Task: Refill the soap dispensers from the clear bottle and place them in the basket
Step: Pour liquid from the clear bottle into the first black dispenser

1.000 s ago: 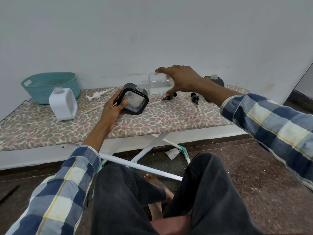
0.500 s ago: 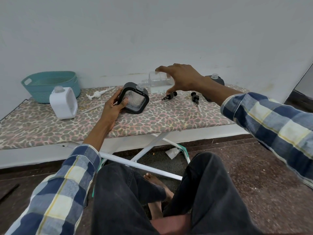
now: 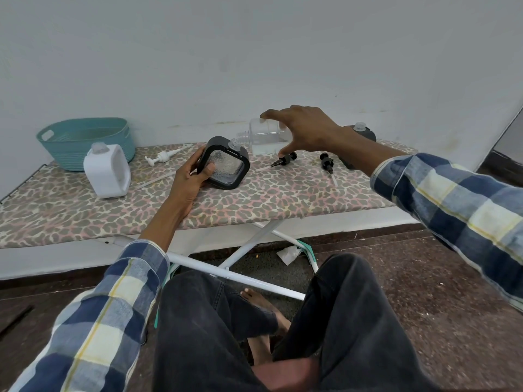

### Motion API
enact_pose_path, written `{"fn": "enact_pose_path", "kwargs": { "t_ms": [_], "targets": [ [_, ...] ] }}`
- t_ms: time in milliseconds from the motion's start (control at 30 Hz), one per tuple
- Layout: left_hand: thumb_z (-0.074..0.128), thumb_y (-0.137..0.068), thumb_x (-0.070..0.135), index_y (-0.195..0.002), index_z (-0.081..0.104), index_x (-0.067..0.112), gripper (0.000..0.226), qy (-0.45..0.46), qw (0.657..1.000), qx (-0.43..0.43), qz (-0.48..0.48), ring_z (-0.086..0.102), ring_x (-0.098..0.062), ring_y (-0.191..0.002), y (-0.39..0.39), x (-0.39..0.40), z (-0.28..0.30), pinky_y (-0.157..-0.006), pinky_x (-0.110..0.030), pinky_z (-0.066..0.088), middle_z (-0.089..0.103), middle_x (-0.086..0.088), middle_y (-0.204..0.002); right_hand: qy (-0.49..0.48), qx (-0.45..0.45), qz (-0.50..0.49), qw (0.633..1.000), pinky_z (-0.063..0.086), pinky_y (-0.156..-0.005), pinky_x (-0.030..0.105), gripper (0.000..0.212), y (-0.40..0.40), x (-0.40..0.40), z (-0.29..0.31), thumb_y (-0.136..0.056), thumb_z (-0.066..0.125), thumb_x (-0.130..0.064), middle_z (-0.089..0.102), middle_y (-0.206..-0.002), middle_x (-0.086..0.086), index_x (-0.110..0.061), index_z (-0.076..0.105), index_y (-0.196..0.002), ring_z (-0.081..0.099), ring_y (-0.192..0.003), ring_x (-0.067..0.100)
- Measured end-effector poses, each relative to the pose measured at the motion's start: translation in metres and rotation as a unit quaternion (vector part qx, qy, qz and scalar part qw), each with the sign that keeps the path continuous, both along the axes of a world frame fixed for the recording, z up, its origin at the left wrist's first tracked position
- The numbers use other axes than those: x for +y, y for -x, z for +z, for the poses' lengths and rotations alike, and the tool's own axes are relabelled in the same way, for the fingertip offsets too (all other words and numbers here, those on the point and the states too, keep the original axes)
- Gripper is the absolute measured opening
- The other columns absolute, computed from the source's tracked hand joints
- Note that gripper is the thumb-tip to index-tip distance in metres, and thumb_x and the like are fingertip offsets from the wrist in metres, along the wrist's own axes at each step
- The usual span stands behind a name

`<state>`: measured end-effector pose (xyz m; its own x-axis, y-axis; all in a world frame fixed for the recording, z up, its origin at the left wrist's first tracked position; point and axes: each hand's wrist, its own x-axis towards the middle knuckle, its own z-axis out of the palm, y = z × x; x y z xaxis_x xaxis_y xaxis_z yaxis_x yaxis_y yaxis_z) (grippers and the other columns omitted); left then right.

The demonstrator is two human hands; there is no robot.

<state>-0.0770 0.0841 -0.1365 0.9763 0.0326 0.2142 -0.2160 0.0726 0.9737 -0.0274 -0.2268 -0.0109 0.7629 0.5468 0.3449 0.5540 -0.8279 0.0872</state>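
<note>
My left hand [image 3: 190, 179] grips a black-framed square soap dispenser [image 3: 226, 165] standing on the board, its open neck at the top. My right hand [image 3: 302, 128] holds the clear bottle [image 3: 267, 137] tipped on its side, its mouth pointing left toward the dispenser's neck; a little liquid lies in its lower side. A white dispenser [image 3: 107, 171] with an open neck stands at the left. Another dark dispenser [image 3: 359, 134] sits behind my right wrist, partly hidden. The teal basket [image 3: 85, 140] stands at the far left by the wall.
The leopard-print ironing board [image 3: 254, 199] carries a white pump head [image 3: 160, 158] and two black pump heads [image 3: 285, 159], [image 3: 327, 164] with tubes. A grey wall runs right behind it. My legs and the board's white legs [image 3: 249, 241] are below.
My right hand has lifted the clear bottle's base slightly and shifted it a little right. My left thumb now lies over the dispenser's face.
</note>
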Motion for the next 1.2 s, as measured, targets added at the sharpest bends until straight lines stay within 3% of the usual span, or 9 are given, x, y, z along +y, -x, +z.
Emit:
{"fn": "enact_pose_path", "kwargs": {
  "t_ms": [767, 933, 1200],
  "targets": [
    [0.074, -0.099, 0.011, -0.158, 0.052, 0.019, 0.063, -0.001, 1.0, 0.0, 0.001, 0.06, -0.028, -0.139, -0.0003, 0.0003, 0.0002, -0.109, -0.055, 0.055, 0.059, -0.007, -0.154, 0.01, -0.02, 0.002, 1.0, 0.042, -0.074, 0.037, 0.093, 0.0009, 0.0004, 0.0031, -0.079, 0.092, -0.048, 0.071, -0.119, 0.002, -0.037, 0.04, -0.155, 0.061, -0.11, 0.028],
    [0.071, -0.101, 0.009, -0.157, 0.053, 0.018, 0.06, 0.0, 1.0, -0.008, 0.004, 0.061, -0.026, -0.137, 0.0024, -0.0029, 0.002, -0.099, -0.041, 0.062, 0.059, -0.008, -0.152, 0.012, -0.021, 0.003, 1.0, 0.039, -0.074, 0.036, 0.093, 0.0002, -0.0002, 0.0023, -0.079, 0.091, -0.048, 0.07, -0.121, 0.003, -0.038, 0.039, -0.156, 0.061, -0.111, 0.029],
    [0.072, -0.1, 0.01, -0.157, 0.053, 0.018, 0.061, 0.001, 1.0, -0.005, 0.004, 0.06, -0.028, -0.138, 0.0024, -0.0018, 0.0012, -0.102, -0.045, 0.061, 0.059, -0.007, -0.153, 0.012, -0.021, 0.004, 1.0, 0.04, -0.074, 0.036, 0.094, -0.0003, 0.0004, 0.0032, -0.079, 0.092, -0.048, 0.07, -0.12, 0.002, -0.038, 0.039, -0.156, 0.061, -0.111, 0.029]
  ]
}}
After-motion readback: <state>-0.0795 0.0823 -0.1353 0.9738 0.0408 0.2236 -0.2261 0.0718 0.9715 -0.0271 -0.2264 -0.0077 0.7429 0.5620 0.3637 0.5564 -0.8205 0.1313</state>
